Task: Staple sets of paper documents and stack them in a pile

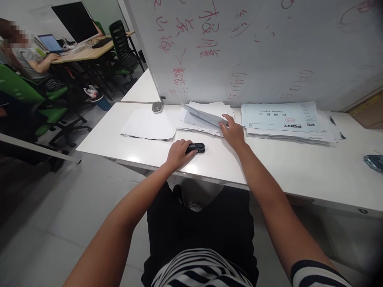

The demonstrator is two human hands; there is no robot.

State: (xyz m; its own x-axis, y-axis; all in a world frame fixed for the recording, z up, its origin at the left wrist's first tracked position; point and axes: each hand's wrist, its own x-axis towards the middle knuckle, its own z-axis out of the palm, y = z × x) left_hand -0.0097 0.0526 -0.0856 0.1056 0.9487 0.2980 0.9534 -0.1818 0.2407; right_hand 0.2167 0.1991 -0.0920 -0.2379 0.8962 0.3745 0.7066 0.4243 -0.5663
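On the white desk, my left hand (pixel 178 154) rests with its fingers closed round the rear of a black stapler (pixel 198 148). My right hand (pixel 232 131) pinches the right end of a light blue-grey sheet (pixel 202 115), which is tilted up off a stack of white papers (pixel 214 107). Whether it is one sheet or several together I cannot tell. To the right of that hand lies another stack, topped by a light blue printed report cover (pixel 279 116). Left of the middle stack is a pile of blank white paper (pixel 149 124).
A computer mouse (pixel 157 107) sits behind the left pile. A whiteboard (pixel 263 52) with red writing stands along the desk's back edge. At the right are a dark phone-like object (pixel 374 162) and a cardboard box (pixel 366 105). A seated person (pixel 32 59) works at another desk, back left.
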